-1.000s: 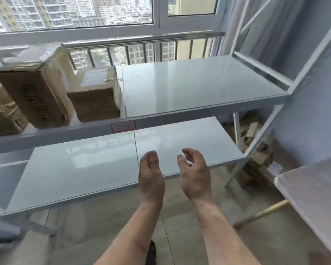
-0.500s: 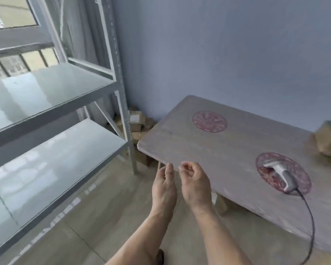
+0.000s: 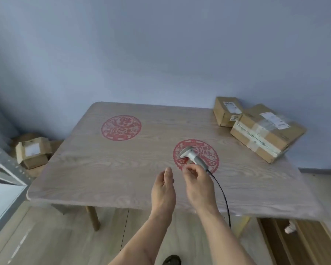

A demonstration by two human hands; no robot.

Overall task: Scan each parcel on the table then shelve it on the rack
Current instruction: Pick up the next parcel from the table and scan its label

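Two cardboard parcels sit at the table's far right: a small box (image 3: 227, 111) by the wall and a larger taped box (image 3: 266, 131) in front of it, overhanging the edge. A grey handheld scanner (image 3: 191, 155) lies on a red paper-cut circle, its black cable (image 3: 223, 196) running off the near edge. My right hand (image 3: 198, 185) hovers just short of the scanner's handle, fingers curled and apart, holding nothing. My left hand (image 3: 163, 189) is beside it over the table (image 3: 107, 169), open and empty.
A second red circle (image 3: 121, 129) marks the table's far left. Cardboard boxes (image 3: 31, 151) are piled on the floor in the left corner. The rack's grey post and shelf edge (image 3: 2, 169) show at the far left. The wall stands right behind the table.
My view has swung right from the rack to the table. Both empty hands moved forward over the table, and the right hand has come close to the scanner.
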